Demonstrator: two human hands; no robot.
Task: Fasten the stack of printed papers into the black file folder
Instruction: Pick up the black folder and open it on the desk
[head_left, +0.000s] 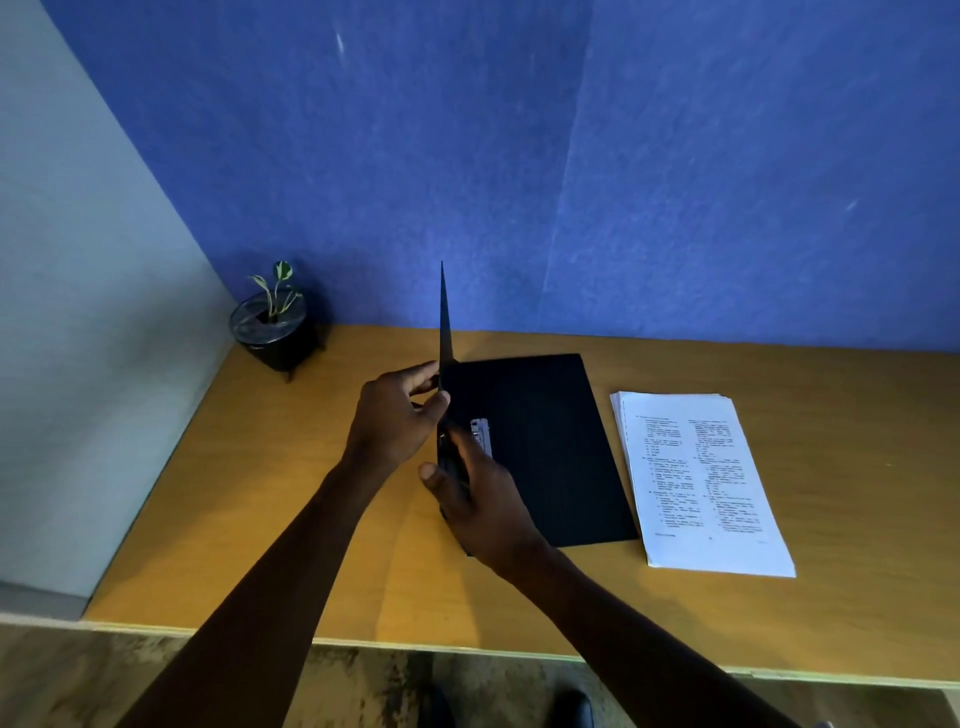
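Head view: the black file folder (540, 447) lies open on the wooden desk (260, 519), its front cover (444, 322) standing upright, pinched at the edge by the left hand (395, 421). The right hand (478, 499) grips the spine beside the metal fastener (480, 434). The stack of printed papers (701, 483) sits just right of the folder. A potted plant (275, 327) occupies the far left corner.

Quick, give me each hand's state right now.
Left hand: pinches the raised cover of the black folder.
Right hand: fingers curled round the folder's spine edge, by the metal clip.
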